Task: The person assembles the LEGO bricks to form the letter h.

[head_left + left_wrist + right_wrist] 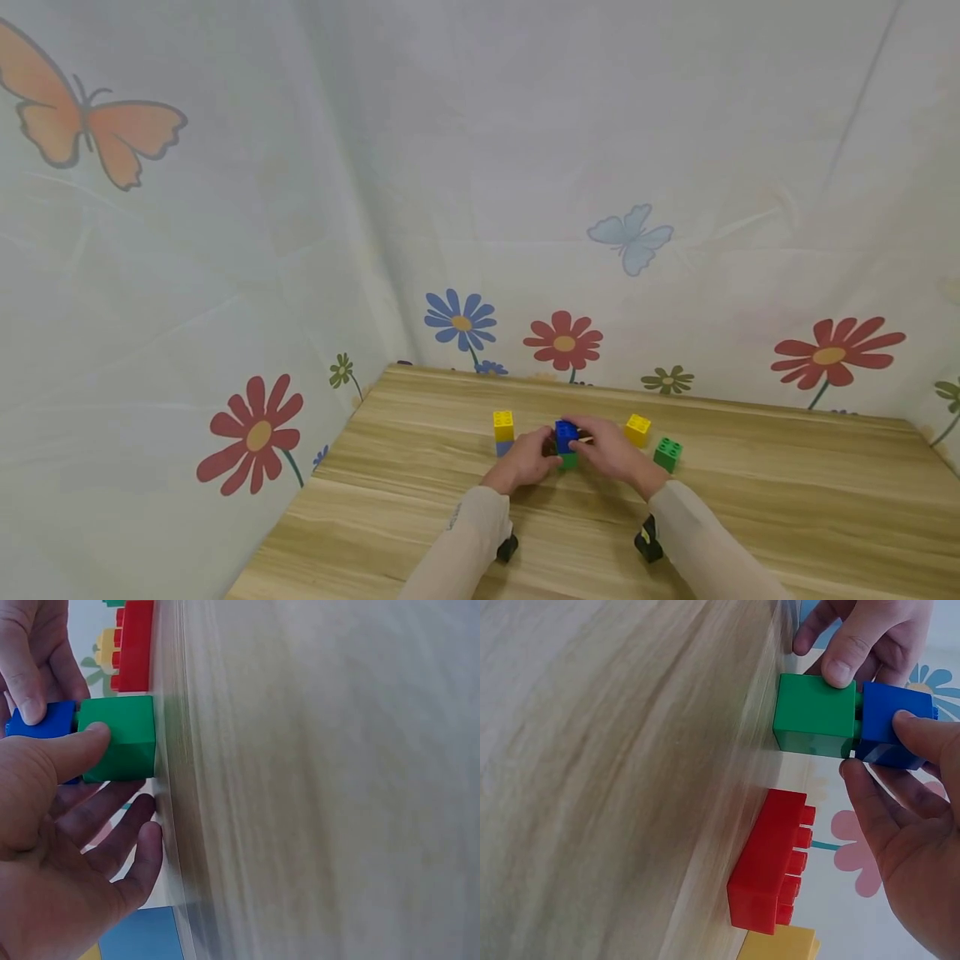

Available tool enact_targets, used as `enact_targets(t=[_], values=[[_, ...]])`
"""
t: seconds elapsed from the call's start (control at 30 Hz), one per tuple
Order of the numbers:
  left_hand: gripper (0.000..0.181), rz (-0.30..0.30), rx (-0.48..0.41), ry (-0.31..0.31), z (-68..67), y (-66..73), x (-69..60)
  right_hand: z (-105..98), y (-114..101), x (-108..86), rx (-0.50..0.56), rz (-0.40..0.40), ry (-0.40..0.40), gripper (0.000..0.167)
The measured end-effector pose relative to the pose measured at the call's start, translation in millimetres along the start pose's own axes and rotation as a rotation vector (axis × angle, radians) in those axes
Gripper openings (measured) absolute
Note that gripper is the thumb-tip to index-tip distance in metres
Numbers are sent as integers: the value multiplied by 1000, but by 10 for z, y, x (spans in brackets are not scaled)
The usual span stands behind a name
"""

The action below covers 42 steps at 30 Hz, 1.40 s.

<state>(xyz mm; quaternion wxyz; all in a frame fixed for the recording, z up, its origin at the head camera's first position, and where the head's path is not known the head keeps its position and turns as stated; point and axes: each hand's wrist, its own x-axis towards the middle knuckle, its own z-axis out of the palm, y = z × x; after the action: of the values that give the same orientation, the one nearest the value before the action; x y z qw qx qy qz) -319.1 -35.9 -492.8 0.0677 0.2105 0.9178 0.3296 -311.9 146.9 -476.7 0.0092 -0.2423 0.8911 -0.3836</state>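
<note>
Here, both hands' fingers (866, 802) pinch stacked bricks (844, 720).

No words or numbers can be read; the mark (453, 516) on the left sleeve (467, 546) is too small

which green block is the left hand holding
The square green plastic block under the square dark-blue block; the other green block stands farther right, untouched.

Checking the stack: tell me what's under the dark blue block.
A green block, parts of its studs showing in the gap; the dark blue block hides their tops.
</note>
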Motion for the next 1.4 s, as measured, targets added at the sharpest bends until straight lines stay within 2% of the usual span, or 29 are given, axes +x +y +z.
enact_targets(t=[0.2, 0.53, 0.73, 1.1, 1.4], values=[[29, -14, -4, -2, -19, -7, 22, -14, -14, 38, -41, 11, -6, 45], [26, 9, 5, -3, -19, -13, 22, -15, -74, 60, -141, 17, -20, 45], [26, 18, 15, 3, -18, -29, 25, 1, -69, 40, -155, -10, 1, 46], [27, 25, 36, -13, -9, -22, 14, 35, -54, 8, -165, 7, 17, 47], [25, 22, 43, -10, 18, -28, 28, 70, -21, -27, -220, 1, 24, 48]])
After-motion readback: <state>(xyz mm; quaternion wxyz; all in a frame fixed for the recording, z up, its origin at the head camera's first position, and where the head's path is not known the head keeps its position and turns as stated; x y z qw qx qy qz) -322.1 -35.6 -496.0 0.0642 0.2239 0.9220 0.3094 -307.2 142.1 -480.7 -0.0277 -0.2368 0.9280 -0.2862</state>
